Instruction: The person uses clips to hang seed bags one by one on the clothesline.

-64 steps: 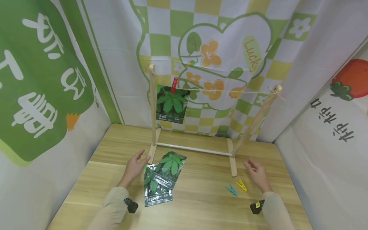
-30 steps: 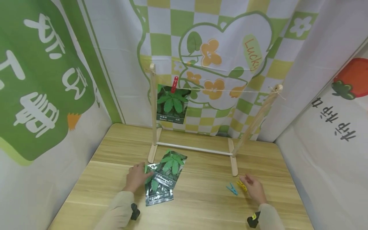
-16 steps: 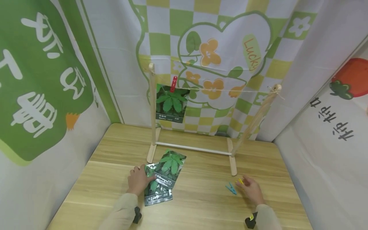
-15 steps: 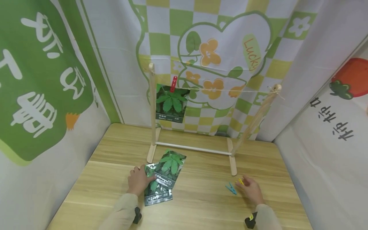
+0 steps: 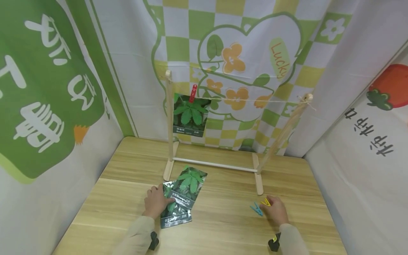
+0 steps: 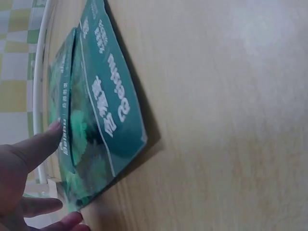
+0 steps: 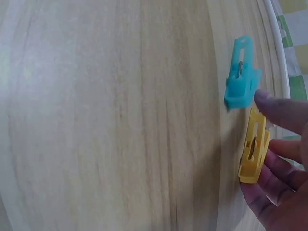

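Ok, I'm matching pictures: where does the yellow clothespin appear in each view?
Head: yellow clothespin lower right, at the right hand.
Left wrist: not in it.
Right wrist: yellow clothespin at right, below the blue clothespin.
Shared landmark: checkered curtain, top centre, upper left, upper right respectively.

the head view looks forward and down from above, across most of the bench (image 5: 223, 216). the left wrist view, turned sideways, looks closely at the packets (image 6: 120, 130); the right wrist view, also sideways, at the yellow clip (image 7: 249, 172) and blue clip (image 7: 238, 90). all three share the checked curtain (image 5: 177, 49), which edges both wrist views.
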Motion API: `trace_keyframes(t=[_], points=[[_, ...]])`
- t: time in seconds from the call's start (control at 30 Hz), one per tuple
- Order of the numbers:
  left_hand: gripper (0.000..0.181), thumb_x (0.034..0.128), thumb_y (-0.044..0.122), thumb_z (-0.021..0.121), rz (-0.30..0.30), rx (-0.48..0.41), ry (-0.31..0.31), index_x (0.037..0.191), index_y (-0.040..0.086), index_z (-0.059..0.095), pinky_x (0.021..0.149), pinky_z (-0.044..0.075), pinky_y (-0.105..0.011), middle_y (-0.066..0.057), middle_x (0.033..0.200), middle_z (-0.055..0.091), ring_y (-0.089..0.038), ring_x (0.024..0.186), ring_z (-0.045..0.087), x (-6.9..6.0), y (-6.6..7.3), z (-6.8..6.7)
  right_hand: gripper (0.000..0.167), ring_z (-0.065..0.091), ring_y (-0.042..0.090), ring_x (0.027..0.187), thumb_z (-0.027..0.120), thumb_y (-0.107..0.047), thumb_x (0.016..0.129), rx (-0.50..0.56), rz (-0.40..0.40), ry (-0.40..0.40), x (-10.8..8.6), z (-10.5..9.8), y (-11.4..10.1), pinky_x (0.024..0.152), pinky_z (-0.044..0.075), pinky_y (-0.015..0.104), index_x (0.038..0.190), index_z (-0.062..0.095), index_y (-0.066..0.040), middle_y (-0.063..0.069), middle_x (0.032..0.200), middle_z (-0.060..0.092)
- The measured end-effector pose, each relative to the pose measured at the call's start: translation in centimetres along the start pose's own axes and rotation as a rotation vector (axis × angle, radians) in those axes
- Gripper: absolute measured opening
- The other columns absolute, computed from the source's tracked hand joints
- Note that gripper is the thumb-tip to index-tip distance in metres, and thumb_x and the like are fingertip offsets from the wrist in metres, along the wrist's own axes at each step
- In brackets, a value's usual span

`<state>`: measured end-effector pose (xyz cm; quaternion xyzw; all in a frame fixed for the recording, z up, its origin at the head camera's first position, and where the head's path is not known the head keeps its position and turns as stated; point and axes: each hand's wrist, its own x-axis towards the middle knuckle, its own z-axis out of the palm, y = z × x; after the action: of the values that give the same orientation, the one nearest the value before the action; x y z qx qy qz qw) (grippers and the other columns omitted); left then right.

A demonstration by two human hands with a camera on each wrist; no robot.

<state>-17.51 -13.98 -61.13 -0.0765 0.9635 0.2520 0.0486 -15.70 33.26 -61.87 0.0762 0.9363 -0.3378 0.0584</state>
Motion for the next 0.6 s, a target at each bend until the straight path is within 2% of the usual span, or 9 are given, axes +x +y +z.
trace_keyframes(t=[0.2, 0.33, 0.4, 0.6], points=[[0.088, 0.0700, 0.037, 0.086, 0.017, 0.018, -0.004, 0.134, -0.007, 0.044, 0.066, 0.047, -0.048, -0.027, 0.103, 0.053, -0.037, 0.090, 0.051, -0.57, 0.39, -0.12, 0.055, 0.059, 0.042, 0.108, 0.071, -0.018, 0.087, -0.046, 0.033, 0.016, 0.34, 0.28, -0.16, 0.094, 0.049, 0.055, 0.129, 0.053, 0.013, 0.030, 0.119, 0.059], [0.085, 0.0701, 0.031, 0.087, -0.009, -0.005, 0.017, 0.133, -0.008, 0.045, 0.068, 0.047, -0.048, -0.028, 0.103, 0.054, -0.038, 0.090, 0.051, -0.64, 0.46, -0.16, 0.053, 0.059, 0.042, 0.108, 0.072, -0.015, 0.086, -0.051, 0.043, 0.021, 0.39, 0.46, -0.43, 0.093, 0.049, 0.055, 0.127, 0.054, 0.013, 0.031, 0.118, 0.058], [0.086, 0.0697, 0.026, 0.087, -0.039, -0.056, 0.021, 0.135, -0.009, 0.043, 0.072, 0.048, -0.050, -0.031, 0.105, 0.053, -0.041, 0.094, 0.052, -0.53, 0.47, -0.18, 0.051, 0.059, 0.042, 0.106, 0.072, -0.015, 0.086, -0.057, 0.039, 0.032, 0.43, 0.55, -0.54, 0.092, 0.050, 0.055, 0.125, 0.056, 0.014, 0.030, 0.116, 0.059], [0.082, 0.0766, 0.010, 0.080, -0.126, -0.277, -0.008, 0.140, -0.013, 0.033, 0.086, 0.049, -0.057, -0.040, 0.120, 0.049, -0.052, 0.110, 0.051, 0.15, 0.21, 0.10, 0.044, 0.061, 0.035, 0.094, 0.073, -0.014, 0.084, -0.083, 0.010, 0.081, 0.44, 0.66, -0.52, 0.084, 0.051, 0.052, 0.117, 0.062, 0.013, 0.026, 0.104, 0.063]])
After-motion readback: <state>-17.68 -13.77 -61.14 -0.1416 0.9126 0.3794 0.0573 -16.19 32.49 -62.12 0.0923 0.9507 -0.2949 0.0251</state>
